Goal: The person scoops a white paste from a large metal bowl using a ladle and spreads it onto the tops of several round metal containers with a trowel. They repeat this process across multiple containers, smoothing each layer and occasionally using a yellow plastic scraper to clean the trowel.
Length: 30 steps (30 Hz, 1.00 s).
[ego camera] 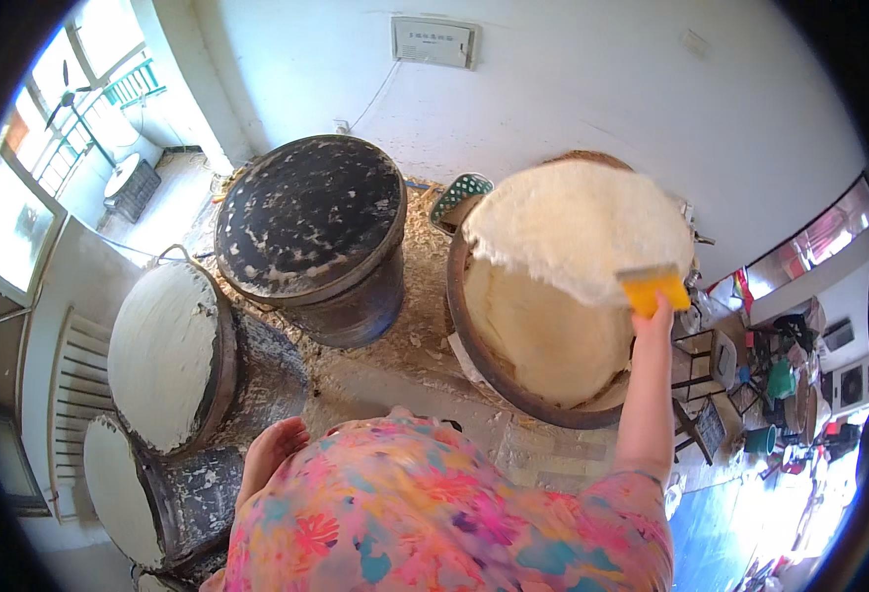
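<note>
My right hand (655, 314) grips a wide scraper with a yellow body (656, 290), its straight edge toward the far side. The scraper is over the right part of a large round vat (497, 381) with a dark rim. A thick cream-coloured layer (579, 214) with a ragged near edge covers the vat's far half. The nearer half shows a smoother tan surface (545, 333). My left hand (275, 448) hangs beside my body at the lower left, holding nothing, fingers loosely bent. Whether the scraper's edge touches the layer is blurred.
A dark-topped round vat (312, 214) stands left of centre. Pale-topped vats (168, 359) line the left side. A green dotted container (464, 194) sits between the vats by the wall, among crumbs on the floor (423, 288). Chairs (708, 429) stand at the right.
</note>
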{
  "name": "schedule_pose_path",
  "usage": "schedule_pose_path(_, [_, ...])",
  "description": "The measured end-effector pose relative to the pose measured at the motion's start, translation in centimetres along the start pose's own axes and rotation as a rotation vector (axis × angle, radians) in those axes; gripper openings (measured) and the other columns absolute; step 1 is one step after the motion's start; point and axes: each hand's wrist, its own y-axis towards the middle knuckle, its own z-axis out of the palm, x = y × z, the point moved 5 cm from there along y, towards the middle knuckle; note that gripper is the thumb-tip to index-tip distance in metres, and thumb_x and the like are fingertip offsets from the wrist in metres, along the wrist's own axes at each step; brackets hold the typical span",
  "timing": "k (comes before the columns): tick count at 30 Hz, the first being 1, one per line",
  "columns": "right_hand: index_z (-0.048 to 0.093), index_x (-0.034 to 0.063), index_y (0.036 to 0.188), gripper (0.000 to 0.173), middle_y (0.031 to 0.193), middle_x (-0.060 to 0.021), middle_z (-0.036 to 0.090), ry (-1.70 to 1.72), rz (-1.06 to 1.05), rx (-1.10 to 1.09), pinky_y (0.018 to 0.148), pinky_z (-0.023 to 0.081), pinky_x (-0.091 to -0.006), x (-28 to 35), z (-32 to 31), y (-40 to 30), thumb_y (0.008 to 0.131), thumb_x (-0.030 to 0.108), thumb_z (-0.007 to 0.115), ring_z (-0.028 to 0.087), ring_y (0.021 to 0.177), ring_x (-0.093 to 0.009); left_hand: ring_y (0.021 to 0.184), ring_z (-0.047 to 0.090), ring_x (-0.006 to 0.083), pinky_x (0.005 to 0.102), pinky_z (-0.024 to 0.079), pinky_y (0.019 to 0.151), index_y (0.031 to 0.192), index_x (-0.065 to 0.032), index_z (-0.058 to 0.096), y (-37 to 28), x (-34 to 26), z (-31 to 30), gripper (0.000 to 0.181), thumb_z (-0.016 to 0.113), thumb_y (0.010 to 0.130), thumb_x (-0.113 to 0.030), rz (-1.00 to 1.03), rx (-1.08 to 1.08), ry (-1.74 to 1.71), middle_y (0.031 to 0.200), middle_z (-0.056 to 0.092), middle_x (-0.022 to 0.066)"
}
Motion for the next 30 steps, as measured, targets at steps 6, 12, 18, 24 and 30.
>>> schedule_pose_path(6, [0.039,0.0165,0.123,0.047,0.123,-0.0077,0.046,-0.261,0.353,-0.469,0.087,0.03,-0.058,-6.1,-17.1,-4.3,0.077,0.016,0.049,0.044,0.111,-0.033,0.087,0.056,0.0195,0.0311,0.045,0.08,0.106,0.002,0.053,0.7,-0.2,2.1,0.033,0.045,0.088,-0.025,-0.018,0.067,0.083,0.097,0.058,0.0102])
schedule_pose_path(12, [0.04,0.0141,0.121,0.042,0.121,-0.0128,0.046,-0.226,0.381,-0.563,0.086,0.033,-0.0595,-9.5,-18.6,-4.7,0.08,0.014,0.047,0.043,0.111,-0.036,0.086,0.056,0.0187,0.0304,0.046,0.079,0.105,0.0024,0.054,0.2,-0.2,2.0,0.033,0.045,0.088,-0.025,-0.024,-0.018,0.066,0.095,0.058,0.0098])
schedule_pose_path(18, [0.046,0.0115,0.114,0.035,0.111,-0.0126,0.052,-0.088,0.479,-0.027,0.082,0.042,-0.0499,-17.1,-9.4,-1.3,0.08,0.015,0.053,0.049,0.104,-0.031,0.087,0.056,0.0188,0.0307,0.046,0.08,0.104,0.0015,0.054,0.2,-0.2,0.7,0.033,0.046,0.087,-0.026,0.001,-0.061,0.046,0.095,0.058,0.01])
schedule_pose_path(24, [0.045,0.0055,0.116,0.038,0.114,-0.0124,0.05,-0.177,0.492,-0.237,0.085,0.041,-0.0471,-24.7,-9.4,-2.7,0.081,0.018,0.053,0.049,0.105,-0.028,0.088,0.056,0.0203,0.0327,0.045,0.081,0.104,-0.0002,0.055,0.2,0.2,-0.6,0.032,0.046,0.087,-0.026,-0.008,-0.129,-0.07,0.098,0.058,0.0103])
schedule_pose_path(30, [0.036,0.0068,0.128,0.048,0.132,-0.0124,0.037,-0.303,0.518,-0.68,0.1,0.028,-0.0406,-27.1,-18.3,-5.4,0.086,0.027,0.045,0.035,0.121,-0.026,0.089,0.056,0.0215,0.034,0.046,0.081,0.107,-0.0009,0.053,1.4,0.0,0.6,0.033,0.046,0.087,-0.027,-0.091,-0.224,-0.037,0.099,0.058,0.0105])
